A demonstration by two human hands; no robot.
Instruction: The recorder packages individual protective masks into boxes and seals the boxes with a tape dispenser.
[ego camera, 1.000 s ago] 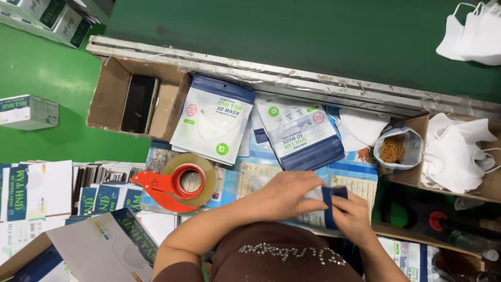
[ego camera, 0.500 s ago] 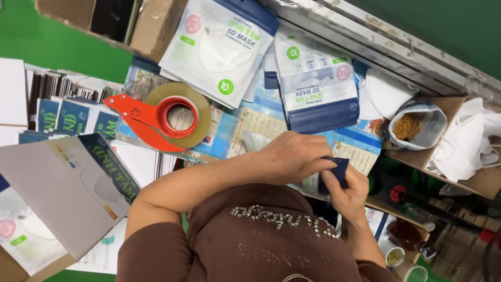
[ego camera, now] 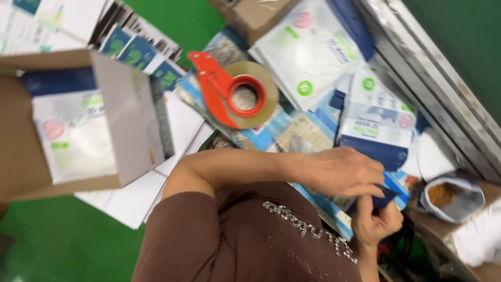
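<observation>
My left hand point(ego camera: 342, 172) reaches across my brown-shirted body and pinches the top of a small dark blue packet point(ego camera: 385, 198). My right hand point(ego camera: 377, 223) grips the same packet from below, fingers curled around it. Most of the packet is hidden between the two hands. Just beyond my left hand lies a white and blue mask pouch point(ego camera: 377, 124) on a pile of printed sheets. A red tape dispenser point(ego camera: 229, 94) with a brown tape roll lies to the left of that pouch.
An open cardboard box point(ego camera: 122, 122) holding a white mask pouch sits at the left on the green surface. Flat folded cartons point(ego camera: 138, 49) are stacked behind it. Another mask pouch point(ego camera: 310, 52), a metal rail point(ego camera: 443, 99), a small open bag point(ego camera: 451, 197) and loose white masks point(ego camera: 482, 240) lie to the right.
The view has swung left and tilted, bringing the open cardboard box into sight. Both hands stay together on the dark blue packet, shifted toward the right side.
</observation>
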